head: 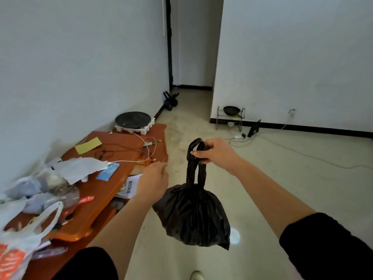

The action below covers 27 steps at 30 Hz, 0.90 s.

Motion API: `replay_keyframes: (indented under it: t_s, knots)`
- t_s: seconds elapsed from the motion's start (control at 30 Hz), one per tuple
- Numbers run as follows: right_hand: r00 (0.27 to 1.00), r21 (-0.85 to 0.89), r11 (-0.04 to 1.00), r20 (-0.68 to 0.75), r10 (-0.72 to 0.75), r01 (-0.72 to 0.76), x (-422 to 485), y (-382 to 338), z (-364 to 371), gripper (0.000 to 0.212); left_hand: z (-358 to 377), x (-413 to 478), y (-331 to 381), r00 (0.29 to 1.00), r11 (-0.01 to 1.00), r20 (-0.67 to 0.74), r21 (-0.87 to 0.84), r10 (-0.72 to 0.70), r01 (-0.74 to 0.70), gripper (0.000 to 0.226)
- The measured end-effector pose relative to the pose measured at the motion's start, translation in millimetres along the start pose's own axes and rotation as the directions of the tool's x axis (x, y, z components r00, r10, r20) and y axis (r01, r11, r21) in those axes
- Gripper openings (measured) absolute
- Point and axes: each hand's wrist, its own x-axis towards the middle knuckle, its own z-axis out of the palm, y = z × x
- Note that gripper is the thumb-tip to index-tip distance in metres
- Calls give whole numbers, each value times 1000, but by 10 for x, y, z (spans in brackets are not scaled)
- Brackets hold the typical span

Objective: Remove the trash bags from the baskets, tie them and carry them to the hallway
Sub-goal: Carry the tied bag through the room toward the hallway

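Knotted black plastic trash bag (193, 215) is held mid-air by its looped handles; right hand (217, 153) fingers are curled round them. Left hand (154, 181) is relaxed, empty, over cluttered orange desk (96, 190). Hallway (193, 81) carry is judged pending.

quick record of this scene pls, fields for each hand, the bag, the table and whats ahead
right hand: grips the handle loops of the black trash bag
left hand: fingers relaxed, holds nothing
bag state: neck gathered, hanging above the floor
table: wooden, strewn with papers, cables, a white plastic bag
ahead: hallway opening
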Motion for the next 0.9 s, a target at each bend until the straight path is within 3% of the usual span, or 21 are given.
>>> replay_keyframes:
  t_s: [0.3,0.47,0.6,0.8,0.9]
  knots:
    - [999,-55,998,28,24,-22,2801,190,-464,10,539,2927,-213,999,1000,32,2,19,-19,37]
    - [998,-69,996,-4,55,-56,4269,242,-746,19,712,4397,-278,999,1000,32,-2,10,-10,37]
    - [998,-58,996,0,66,-66,5399,348,-932,14,922,5508,-367,1000,1000,21,4,8,-8,34]
    - [995,-78,993,31,93,-91,7349,497,-1189,24,1220,7414,-586,996,997,49,-24,81,-80,36]
    - [993,-97,989,37,112,-108,8314,544,-1314,24,1302,8437,-656,991,993,69,42,111,-114,38]
